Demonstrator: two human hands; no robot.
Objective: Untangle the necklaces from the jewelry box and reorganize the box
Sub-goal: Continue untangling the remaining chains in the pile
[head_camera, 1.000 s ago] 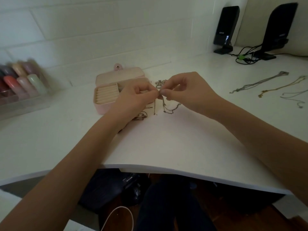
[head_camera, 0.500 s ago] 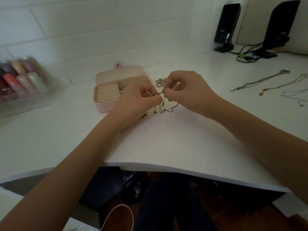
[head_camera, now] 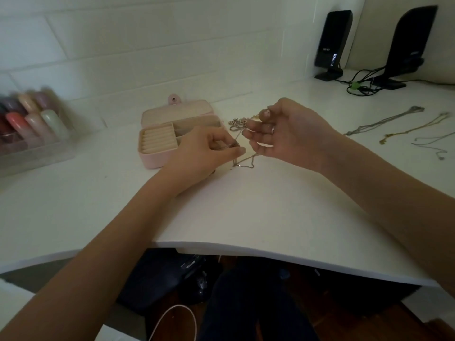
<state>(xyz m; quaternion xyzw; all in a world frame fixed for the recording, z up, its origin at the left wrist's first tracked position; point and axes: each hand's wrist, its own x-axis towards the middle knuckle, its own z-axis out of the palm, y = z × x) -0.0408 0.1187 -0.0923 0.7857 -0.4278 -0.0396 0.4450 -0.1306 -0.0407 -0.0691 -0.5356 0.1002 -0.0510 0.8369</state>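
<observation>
Untangling in hand; left hand (head_camera: 209, 151) pinches the knotted thin silver chains (head_camera: 242, 162) at its fingertips; right hand (head_camera: 285, 134), fingers loosely spread, must next tease a strand free.

A white worktop (head_camera: 246, 212) with a curved front edge fills the middle. Behind it, from nine to twelve o'clock, rises a white wall (head_camera: 147, 45) of large tiles. At one o'clock a beige panel (head_camera: 369, 33) backs the corner. Under the worktop, at six o'clock, dark wooden floor (head_camera: 344, 323) shows. The light is dim and even.
</observation>
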